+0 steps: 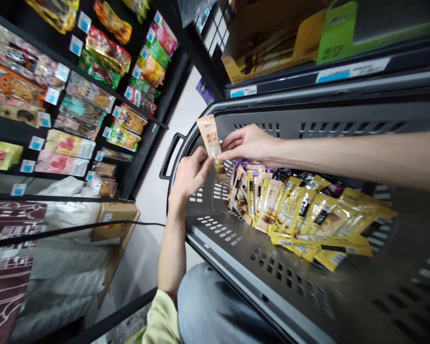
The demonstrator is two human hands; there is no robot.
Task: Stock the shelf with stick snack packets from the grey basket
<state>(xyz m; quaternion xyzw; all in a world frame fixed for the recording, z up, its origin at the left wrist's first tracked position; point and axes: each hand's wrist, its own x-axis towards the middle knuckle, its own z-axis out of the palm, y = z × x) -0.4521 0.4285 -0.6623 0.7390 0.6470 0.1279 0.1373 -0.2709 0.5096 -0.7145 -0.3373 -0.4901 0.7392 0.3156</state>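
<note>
A slim beige milk tea sachet (208, 134) is held upright above the left end of a grey plastic basket (236, 282). My left hand (190, 173) pinches its lower left edge between thumb and fingers. From the other side, my right hand (249, 142) grips the sachet's right edge, thumb in front. Below the hands, inside the basket, lies a heap of yellow sachets (303, 205), with several beige ones at its left and some purple and dark packets behind. The fingertips partly cover the sachet's lower half.
Behind the basket, a shelf holds a yellow carton (232, 69) with sachets and a green carton (338, 36). Snack packets hang on a black rack (143, 143) at left. Below it stand a cardboard box (116, 220) and white plastic bags. A black basket handle (170, 155) sticks out left.
</note>
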